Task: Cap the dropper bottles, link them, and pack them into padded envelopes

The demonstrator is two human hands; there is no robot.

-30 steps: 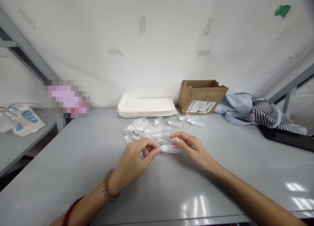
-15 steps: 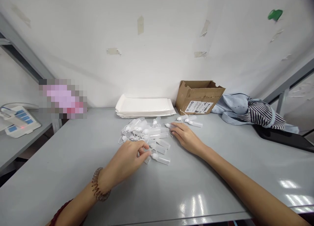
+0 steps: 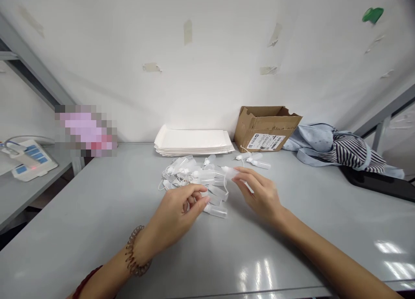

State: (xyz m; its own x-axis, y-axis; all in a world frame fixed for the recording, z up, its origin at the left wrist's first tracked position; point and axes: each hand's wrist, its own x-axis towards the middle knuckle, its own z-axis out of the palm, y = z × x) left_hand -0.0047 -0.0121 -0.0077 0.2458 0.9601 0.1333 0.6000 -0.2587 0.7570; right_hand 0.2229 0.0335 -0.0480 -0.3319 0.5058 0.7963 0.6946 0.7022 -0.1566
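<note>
Several small clear bottles with white caps and loops lie in a pile [image 3: 184, 168] on the grey table [image 3: 97, 212]. My right hand [image 3: 259, 191] pinches a small bottle [image 3: 229, 173] at the pile's right side, its cap pointing left and its loop hanging down. My left hand [image 3: 181, 208] is at the near side of the pile, thumb and fingers apart with nothing between them. Just beyond its thumb lies another bottle [image 3: 217, 211]. Three more bottles [image 3: 254, 158] lie apart, in front of the cardboard box.
Behind the pile is a stack of white envelopes [image 3: 194, 141]. To its right stands an open cardboard box [image 3: 266, 130], then a blue and striped cloth bag [image 3: 343, 147] beside a black object [image 3: 379, 182]. A white device [image 3: 34, 160] sits on the left table.
My right hand has lifted a bottle off the table and turned a little. My left hand has shifted slightly right, its thumb and fingertips still apart. The view has moved a little.
</note>
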